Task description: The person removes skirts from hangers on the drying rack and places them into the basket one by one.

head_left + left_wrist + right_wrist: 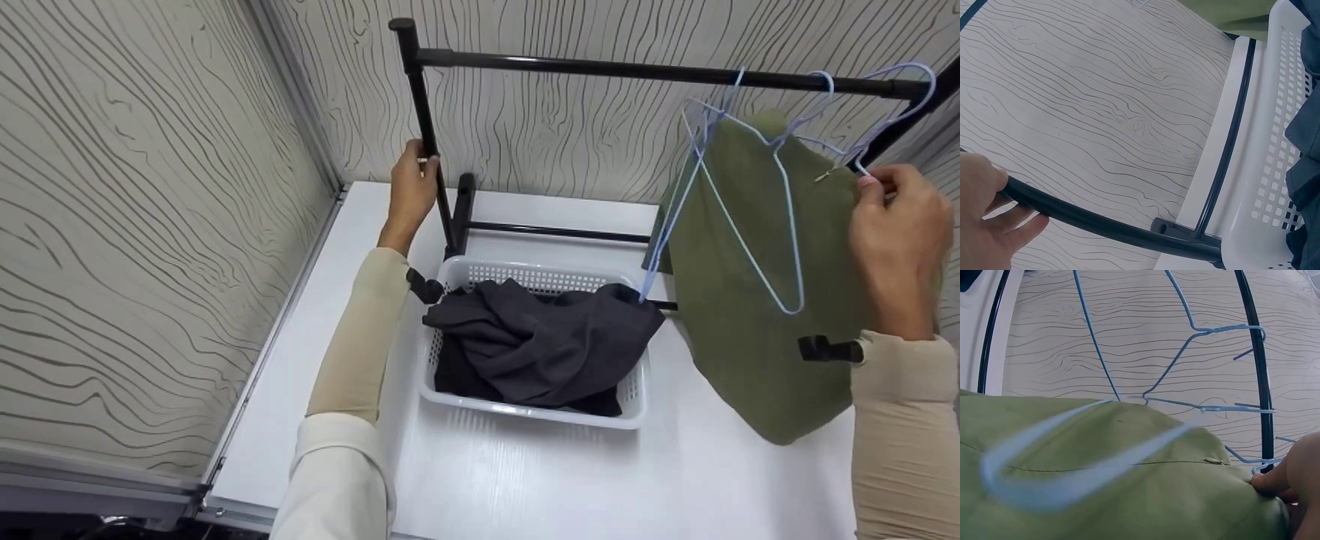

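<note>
My left hand (412, 187) grips the left upright post (424, 112) of a black clothes rack, thumb and fingers around it, as the left wrist view also shows. At the right end of the rail (555, 66), my right hand (900, 217) pinches a light-blue wire hanger (874, 139) near the top of an olive-green garment (765, 367). This garment hangs down to the white table and has a small zipper pull (825, 175) near its upper edge. More blue wire hangers (787, 232) hang on the rail in front of it. My right fingertips are partly hidden.
A white perforated basket (525, 412) stands between the arms, with dark grey clothing (547, 337) heaped in it. Behind it runs the rack's lower bar (555, 232). Patterned panels (150, 225) enclose the white table (480, 480) at the left and back.
</note>
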`<state>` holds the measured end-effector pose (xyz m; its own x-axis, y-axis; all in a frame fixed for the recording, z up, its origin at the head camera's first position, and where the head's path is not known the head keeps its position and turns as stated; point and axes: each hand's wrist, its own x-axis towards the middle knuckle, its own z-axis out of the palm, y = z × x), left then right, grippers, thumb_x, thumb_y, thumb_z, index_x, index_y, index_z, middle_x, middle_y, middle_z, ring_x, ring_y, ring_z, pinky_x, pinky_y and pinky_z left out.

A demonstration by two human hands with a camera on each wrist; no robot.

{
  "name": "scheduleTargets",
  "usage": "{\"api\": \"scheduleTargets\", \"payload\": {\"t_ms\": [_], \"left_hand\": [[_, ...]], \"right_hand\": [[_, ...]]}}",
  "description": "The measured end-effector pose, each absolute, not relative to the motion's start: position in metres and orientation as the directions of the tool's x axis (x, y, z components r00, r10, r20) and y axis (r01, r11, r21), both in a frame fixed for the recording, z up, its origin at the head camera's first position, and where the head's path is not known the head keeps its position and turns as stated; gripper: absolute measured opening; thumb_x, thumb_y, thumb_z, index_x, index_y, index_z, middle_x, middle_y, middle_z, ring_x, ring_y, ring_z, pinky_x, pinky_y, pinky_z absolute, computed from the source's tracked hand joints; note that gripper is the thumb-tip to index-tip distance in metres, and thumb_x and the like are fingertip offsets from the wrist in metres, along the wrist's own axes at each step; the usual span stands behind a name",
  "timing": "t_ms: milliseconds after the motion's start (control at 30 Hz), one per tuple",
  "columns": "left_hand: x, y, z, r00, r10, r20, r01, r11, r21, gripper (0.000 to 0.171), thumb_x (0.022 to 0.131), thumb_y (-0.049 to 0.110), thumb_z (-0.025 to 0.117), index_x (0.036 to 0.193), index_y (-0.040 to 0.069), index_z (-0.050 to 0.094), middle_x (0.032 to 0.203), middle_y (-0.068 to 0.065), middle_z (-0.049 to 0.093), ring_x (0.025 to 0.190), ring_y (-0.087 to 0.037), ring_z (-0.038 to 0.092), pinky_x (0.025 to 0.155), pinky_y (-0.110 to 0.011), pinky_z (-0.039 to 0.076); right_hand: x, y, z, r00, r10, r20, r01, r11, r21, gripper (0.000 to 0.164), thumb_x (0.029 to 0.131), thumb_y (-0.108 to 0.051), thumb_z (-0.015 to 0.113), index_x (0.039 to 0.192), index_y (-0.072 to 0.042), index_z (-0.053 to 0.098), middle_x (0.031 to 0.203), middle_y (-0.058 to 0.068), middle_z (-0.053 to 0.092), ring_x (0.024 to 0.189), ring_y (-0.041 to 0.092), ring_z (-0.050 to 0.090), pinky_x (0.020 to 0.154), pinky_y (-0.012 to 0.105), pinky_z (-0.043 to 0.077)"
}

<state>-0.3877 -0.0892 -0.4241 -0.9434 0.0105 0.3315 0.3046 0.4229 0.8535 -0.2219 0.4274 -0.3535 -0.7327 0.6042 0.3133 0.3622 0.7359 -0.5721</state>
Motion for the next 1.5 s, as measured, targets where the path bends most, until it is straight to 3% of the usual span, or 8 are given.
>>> {"api": "scheduleTargets", "payload": {"t_ms": [133,233,433,700,900,1167,1300,1500], "left_hand": [[-0.388,-0.089,-0.424,-0.940,0.008,0.341,0.313,0.417,0.854,0.034,0.113,0.008,0.048,0.144,-0.005,0.052,0.136,-0.023,0.063,0.125,-0.032,0.069,0.098,-0.038,0.060],[-0.388,-0.089,-0.425,-0.939,0.009,0.343,0.315,0.417,0.852,0.034,0.113,0.008,0.049,0.144,-0.005,0.052,0.135,-0.023,0.064,0.125,-0.033,0.069,0.098,-0.038,0.060],[-0.388,-0.089,-0.425,-0.945,0.011,0.328,0.302,0.416,0.857,0.035,0.113,0.009,0.049,0.146,-0.004,0.051,0.136,-0.022,0.063,0.126,-0.031,0.068,0.099,-0.037,0.060],[-0.387,-0.090,-0.425,-0.947,0.009,0.322,0.297,0.415,0.860,0.035,0.113,0.009,0.049,0.146,-0.004,0.051,0.137,-0.022,0.063,0.126,-0.032,0.068,0.098,-0.037,0.060],[-0.388,-0.090,-0.425,-0.946,0.012,0.323,0.299,0.419,0.858,0.034,0.113,0.008,0.049,0.145,-0.005,0.051,0.136,-0.022,0.063,0.125,-0.032,0.068,0.096,-0.039,0.061],[-0.388,-0.090,-0.424,-0.946,0.010,0.324,0.298,0.419,0.858,0.034,0.113,0.008,0.049,0.144,-0.004,0.052,0.136,-0.022,0.064,0.125,-0.032,0.069,0.096,-0.038,0.061],[-0.389,-0.090,-0.425,-0.946,0.007,0.324,0.296,0.420,0.858,0.033,0.113,0.007,0.049,0.143,-0.004,0.053,0.135,-0.022,0.064,0.124,-0.032,0.069,0.096,-0.038,0.061],[-0.389,-0.091,-0.425,-0.945,0.002,0.328,0.297,0.423,0.856,0.032,0.113,0.007,0.050,0.142,-0.004,0.054,0.135,-0.022,0.065,0.124,-0.033,0.069,0.096,-0.039,0.061]], "right_hand": [[-0.221,0.428,-0.353,-0.683,0.622,0.383,0.327,0.729,-0.601,0.042,0.113,-0.031,0.045,0.134,-0.003,0.070,0.099,-0.017,0.060,0.079,-0.015,0.027,0.090,0.022,0.032],[-0.220,0.431,-0.353,-0.658,0.630,0.413,0.293,0.719,-0.630,0.040,0.109,-0.030,0.049,0.126,-0.003,0.072,0.080,-0.035,0.035,0.075,-0.017,0.027,0.082,0.015,0.028],[-0.213,0.433,-0.353,-0.661,0.620,0.422,0.242,0.709,-0.663,0.042,0.107,-0.040,0.057,0.126,-0.007,0.073,0.071,-0.027,0.036,0.068,-0.008,0.034,0.064,0.016,0.026],[-0.199,0.427,-0.350,-0.678,0.660,0.324,0.313,0.658,-0.685,0.045,0.113,-0.044,0.048,0.136,-0.010,0.067,0.089,-0.028,0.033,0.080,-0.010,0.032,0.073,0.015,0.029],[-0.193,0.428,-0.350,-0.664,0.672,0.327,0.268,0.622,-0.735,0.015,0.113,-0.038,0.051,0.115,-0.034,0.066,0.088,-0.032,0.036,0.082,-0.012,0.035,0.080,0.015,0.031],[-0.184,0.424,-0.344,-0.646,0.706,0.289,0.366,0.619,-0.695,0.032,0.110,-0.043,0.047,0.125,-0.023,0.068,0.090,-0.032,0.033,0.083,-0.014,0.032,0.083,0.013,0.030],[-0.181,0.424,-0.344,-0.646,0.696,0.312,0.338,0.628,-0.701,0.012,0.107,-0.050,0.052,0.099,-0.046,0.060,0.088,-0.032,0.034,0.081,-0.012,0.034,0.079,0.014,0.031],[-0.175,0.424,-0.344,-0.641,0.699,0.317,0.326,0.622,-0.712,0.023,0.105,-0.057,0.056,0.086,-0.055,0.043,0.087,-0.031,0.037,0.081,-0.010,0.036,0.078,0.016,0.031]]}}
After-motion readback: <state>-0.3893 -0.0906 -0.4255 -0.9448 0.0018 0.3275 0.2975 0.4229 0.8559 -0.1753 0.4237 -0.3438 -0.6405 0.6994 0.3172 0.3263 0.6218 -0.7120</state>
